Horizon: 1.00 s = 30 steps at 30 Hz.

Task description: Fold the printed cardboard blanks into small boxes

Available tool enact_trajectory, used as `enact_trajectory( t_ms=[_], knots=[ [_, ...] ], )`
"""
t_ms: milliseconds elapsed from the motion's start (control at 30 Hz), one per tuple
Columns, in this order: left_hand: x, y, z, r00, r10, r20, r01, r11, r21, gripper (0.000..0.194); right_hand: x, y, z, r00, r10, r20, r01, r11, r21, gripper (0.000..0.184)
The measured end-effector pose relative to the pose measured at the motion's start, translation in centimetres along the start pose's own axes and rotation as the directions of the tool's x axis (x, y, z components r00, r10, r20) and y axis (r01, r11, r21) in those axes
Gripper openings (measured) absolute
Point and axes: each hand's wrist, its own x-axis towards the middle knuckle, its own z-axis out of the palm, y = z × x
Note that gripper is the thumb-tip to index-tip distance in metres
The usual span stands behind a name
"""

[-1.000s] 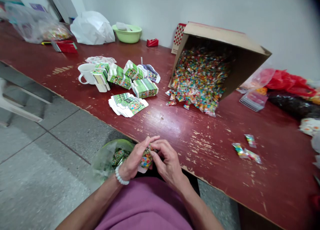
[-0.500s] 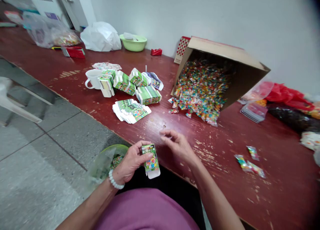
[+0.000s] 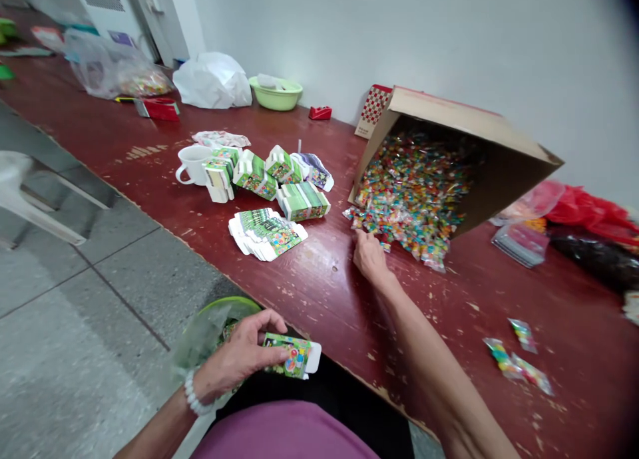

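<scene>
My left hand (image 3: 244, 352) grips a small green printed candy box (image 3: 292, 356) at the table's front edge, its white end flap standing out to the right. My right hand (image 3: 372, 259) reaches to the wrapped candies (image 3: 409, 206) that spill from a tipped cardboard box (image 3: 514, 173). Its fingertips are at the near left edge of the pile, and what they hold, if anything, is hidden. A fan of flattened green cartons (image 3: 267, 234) lies on the table left of my right hand. Beneath my left hand is a lined green bin (image 3: 200, 332) with green packs inside.
Banded carton bundles (image 3: 304, 201) stand beside a white mug (image 3: 194, 165). Several wrapped candies (image 3: 522, 336) lie at the right of the red table (image 3: 439, 326). Behind are a green basin (image 3: 276, 96), a red tape dispenser (image 3: 320, 113) and a white bag (image 3: 213, 80).
Both hands were together on the candy box. My right hand let go and moved forward to the candy pile. My left hand kept the box and turned it sideways, flap to the right.
</scene>
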Motion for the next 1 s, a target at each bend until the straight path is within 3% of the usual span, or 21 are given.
enact_trajectory(
  t_ms=[133,233,300,367,400,433,500,600,733,833,1000],
  knots=[
    [-0.3,-0.5,0.2,0.995,-0.074,0.064,0.088,0.961,-0.262,0.057,-2.0,0.4,-1.3,0.998,0.062,-0.002,-0.059,0.958,0.281,0.054],
    [-0.2,0.0,1.2,0.995,-0.080,0.059,0.098,0.888,-0.449,0.053,-5.2,-0.1,-2.3,0.996,0.061,0.059,-0.083,0.866,0.493,0.049],
    [0.0,0.5,2.1,0.997,-0.080,0.018,0.077,0.848,-0.524,0.048,-7.8,-1.1,-2.8,0.992,0.058,0.109,-0.115,0.760,0.639,0.042],
    [0.2,0.9,3.0,0.996,-0.080,-0.026,0.052,0.826,-0.561,0.045,-10.5,-2.3,-3.0,0.974,0.056,0.217,-0.214,0.528,0.822,0.037],
    [0.2,1.1,3.4,0.996,-0.076,-0.042,0.039,0.821,-0.569,0.044,-11.8,-2.9,-3.1,0.966,0.044,0.255,-0.247,0.453,0.857,0.036],
    [0.3,1.2,3.8,0.996,-0.065,-0.052,0.024,0.820,-0.572,0.043,-12.9,-3.4,-3.1,0.959,0.035,0.281,-0.269,0.433,0.861,0.034],
    [0.2,1.3,4.3,0.997,-0.037,-0.061,-0.004,0.824,-0.567,0.042,-14.8,-4.2,-2.9,0.961,0.027,0.275,-0.246,0.535,0.809,0.029],
    [-0.2,1.4,4.7,1.000,-0.010,-0.028,-0.007,0.837,-0.548,0.042,-16.5,-4.6,-2.6,0.989,0.023,0.147,-0.120,0.707,0.697,0.023],
    [-1.0,1.2,5.2,0.999,0.024,0.028,-0.006,0.852,-0.524,0.038,-17.4,-4.8,-2.2,0.996,0.084,0.026,-0.079,0.733,0.675,0.031],
    [-1.5,0.7,5.9,0.988,0.083,0.130,-0.003,0.851,-0.525,0.033,-17.9,-5.3,-1.8,0.991,0.132,-0.019,-0.089,0.763,0.640,0.025],
    [-1.6,0.1,7.0,0.911,0.116,0.396,0.098,0.871,-0.480,0.042,-18.4,-6.0,-1.8,0.996,0.047,-0.074,-0.004,0.864,0.503,0.016]
  ],
)
